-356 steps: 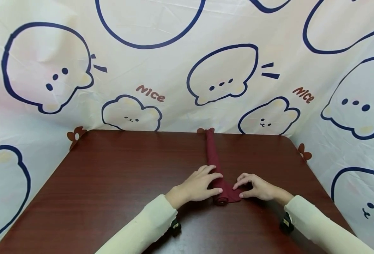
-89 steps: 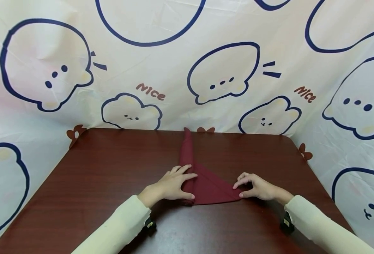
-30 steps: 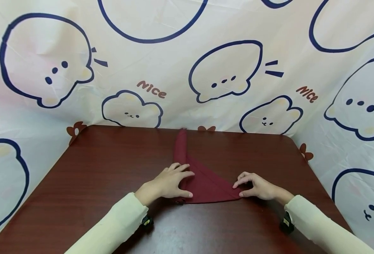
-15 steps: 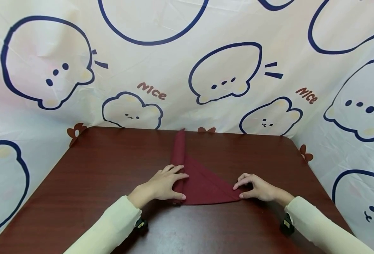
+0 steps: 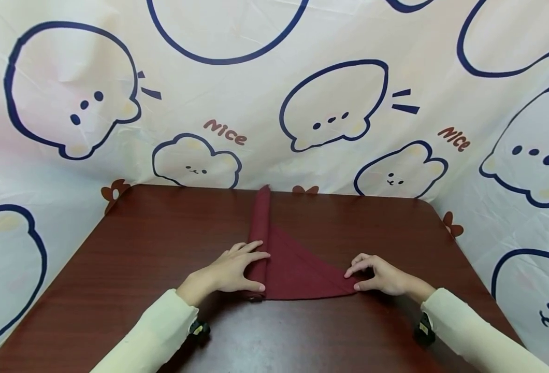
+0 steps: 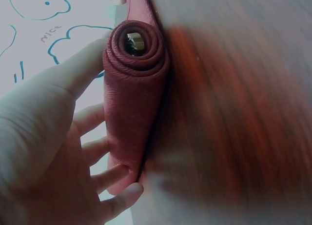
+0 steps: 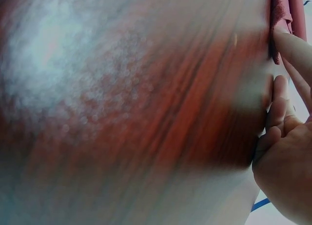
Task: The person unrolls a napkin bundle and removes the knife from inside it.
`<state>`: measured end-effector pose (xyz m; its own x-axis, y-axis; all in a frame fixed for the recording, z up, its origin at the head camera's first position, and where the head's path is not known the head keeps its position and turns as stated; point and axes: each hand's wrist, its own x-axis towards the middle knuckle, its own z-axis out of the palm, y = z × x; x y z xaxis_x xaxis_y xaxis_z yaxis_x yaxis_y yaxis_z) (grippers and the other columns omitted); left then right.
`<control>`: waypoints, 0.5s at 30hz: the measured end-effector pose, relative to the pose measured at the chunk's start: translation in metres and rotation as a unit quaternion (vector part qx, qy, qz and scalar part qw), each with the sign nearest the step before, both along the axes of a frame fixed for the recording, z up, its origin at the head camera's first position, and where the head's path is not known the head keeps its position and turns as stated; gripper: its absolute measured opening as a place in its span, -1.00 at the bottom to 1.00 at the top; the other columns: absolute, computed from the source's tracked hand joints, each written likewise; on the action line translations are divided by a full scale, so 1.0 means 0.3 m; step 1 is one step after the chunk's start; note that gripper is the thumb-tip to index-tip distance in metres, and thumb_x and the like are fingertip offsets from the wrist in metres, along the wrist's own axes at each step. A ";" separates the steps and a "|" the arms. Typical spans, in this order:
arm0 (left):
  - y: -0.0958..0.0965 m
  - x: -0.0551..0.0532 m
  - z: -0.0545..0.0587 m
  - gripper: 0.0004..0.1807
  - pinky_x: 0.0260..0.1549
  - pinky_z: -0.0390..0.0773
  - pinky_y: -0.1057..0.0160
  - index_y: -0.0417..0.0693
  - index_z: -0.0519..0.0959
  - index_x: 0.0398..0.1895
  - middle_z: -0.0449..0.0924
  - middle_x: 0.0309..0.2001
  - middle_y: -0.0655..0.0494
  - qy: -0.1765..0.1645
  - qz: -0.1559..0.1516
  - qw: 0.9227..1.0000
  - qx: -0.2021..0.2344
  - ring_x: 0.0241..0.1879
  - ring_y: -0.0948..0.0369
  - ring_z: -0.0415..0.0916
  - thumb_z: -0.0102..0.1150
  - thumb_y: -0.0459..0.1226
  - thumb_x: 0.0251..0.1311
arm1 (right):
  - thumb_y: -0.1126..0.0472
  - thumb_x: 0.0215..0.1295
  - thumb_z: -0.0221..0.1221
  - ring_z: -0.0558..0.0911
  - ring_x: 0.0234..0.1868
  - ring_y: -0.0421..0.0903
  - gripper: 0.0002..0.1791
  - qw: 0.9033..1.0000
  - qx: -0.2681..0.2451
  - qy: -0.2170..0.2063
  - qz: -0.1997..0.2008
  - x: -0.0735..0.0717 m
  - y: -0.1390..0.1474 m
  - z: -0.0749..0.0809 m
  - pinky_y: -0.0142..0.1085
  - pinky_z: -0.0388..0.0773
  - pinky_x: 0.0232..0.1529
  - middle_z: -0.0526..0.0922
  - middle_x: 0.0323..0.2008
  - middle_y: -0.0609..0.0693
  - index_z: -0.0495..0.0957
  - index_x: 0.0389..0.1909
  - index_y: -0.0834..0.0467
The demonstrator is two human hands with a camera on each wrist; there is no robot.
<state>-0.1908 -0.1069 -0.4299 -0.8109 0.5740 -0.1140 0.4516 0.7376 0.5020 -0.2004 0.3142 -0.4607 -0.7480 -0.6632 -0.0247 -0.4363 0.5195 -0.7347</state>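
A dark red cloth lies on the table, part spread flat as a triangle and part wound in a long roll that reaches the far edge. My left hand rests over the near part of the roll, its fingers spread and fairly straight, thumb by the near end. Layered coils of the roll show in the left wrist view, with a pale spot in the hollow centre. At the right, my right hand holds the cloth's pointed corner between thumb and bent fingers; that corner is only partly seen in the right wrist view.
The dark brown wooden table has rounded far corners. A white curtain printed with cartoon figures hangs behind it and along both sides. Dark wrist cameras sit under the pale sleeves.
Over the frames the roll and left hand have moved left, and the flat triangle of cloth has widened. The right hand has stayed at the corner.
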 end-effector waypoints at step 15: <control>-0.054 -0.001 -0.008 -0.16 0.35 0.24 -0.35 0.16 0.38 0.47 0.09 0.61 0.01 -0.022 0.020 0.999 0.015 0.53 -0.14 0.09 0.46 0.06 0.11 | 0.10 0.27 0.37 0.43 0.02 -0.29 -0.74 1.000 0.013 -0.015 -0.009 -0.004 0.001 0.004 -0.34 0.37 0.08 0.56 -0.02 0.01 0.73 -0.03 0.01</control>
<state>-0.1912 -0.1231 -0.4325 -0.8281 0.5448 -0.1325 0.3993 0.7389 0.5428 -0.2017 0.3145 -0.4595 -0.7583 -0.6487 -0.0640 -0.4053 0.5460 -0.7332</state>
